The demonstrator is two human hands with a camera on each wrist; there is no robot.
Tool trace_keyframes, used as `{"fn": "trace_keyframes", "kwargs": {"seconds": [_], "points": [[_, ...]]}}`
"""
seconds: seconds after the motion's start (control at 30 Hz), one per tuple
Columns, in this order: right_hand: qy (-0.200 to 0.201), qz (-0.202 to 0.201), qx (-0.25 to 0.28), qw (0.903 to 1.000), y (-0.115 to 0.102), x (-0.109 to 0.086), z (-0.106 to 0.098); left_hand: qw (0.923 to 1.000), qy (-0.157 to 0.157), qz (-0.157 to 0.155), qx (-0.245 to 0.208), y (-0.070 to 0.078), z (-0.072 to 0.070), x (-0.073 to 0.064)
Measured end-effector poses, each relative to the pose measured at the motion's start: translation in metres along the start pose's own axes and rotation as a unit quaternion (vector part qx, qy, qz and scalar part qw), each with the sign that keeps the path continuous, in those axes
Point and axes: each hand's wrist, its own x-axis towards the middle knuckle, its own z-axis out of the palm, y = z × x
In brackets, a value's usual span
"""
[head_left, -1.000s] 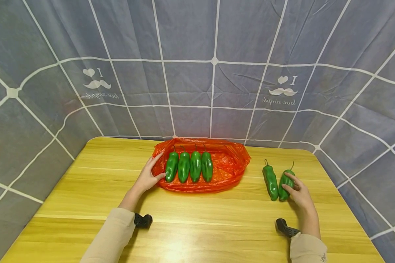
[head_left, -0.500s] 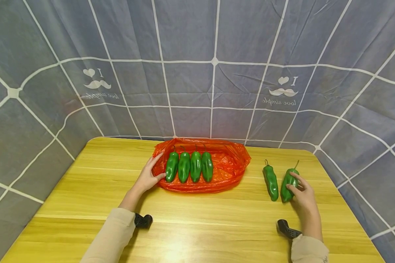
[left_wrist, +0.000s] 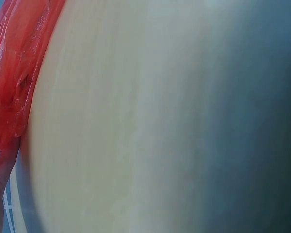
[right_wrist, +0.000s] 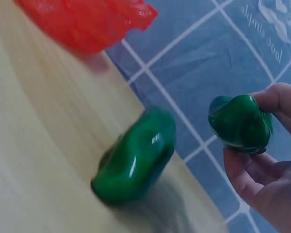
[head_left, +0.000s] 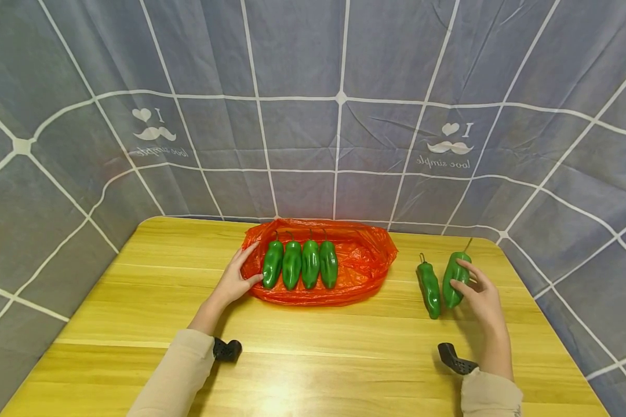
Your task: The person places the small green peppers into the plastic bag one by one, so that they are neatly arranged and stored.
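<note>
Several glossy green peppers lie side by side in a spread red plastic bag. My left hand rests at the bag's left side, thumb and fingers apart and fairly straight, touching the plastic. Only part of that hand shows beside the bag in the left wrist view. Over on the right, my right hand pinches a green pepper between thumb and fingers. The right wrist view shows this held pepper raised off the table. Another green pepper lies on the table just left of it.
The wooden table carries everything, and its back edge meets a grey-blue curtain with white lines. Black wrist mounts sit at both sleeves.
My right hand first shifted the pepper slightly right, away from its neighbour, then raised it and moved it farther back. The left hand, the bag and the peppers in it stayed put.
</note>
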Motion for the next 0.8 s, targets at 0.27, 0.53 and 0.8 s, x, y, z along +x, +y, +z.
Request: {"fn": "trace_keyframes", "kwargs": {"seconds": [0.27,0.53,0.8], "points": [[-0.051,-0.055,0.056,0.9956,-0.007,0.005,0.012,1.0000,0.003,-0.001,0.004,-0.001,0.001,0.000],[-0.092,-0.073,0.082,0.9896,-0.027,0.007,0.037,1.0000,0.003,0.002,0.004,-0.001,0.001,0.000],[-0.127,-0.062,0.064,0.9879,-0.045,0.009,0.062,0.9999,0.006,0.015,0.000,-0.003,0.001,0.001]]}}
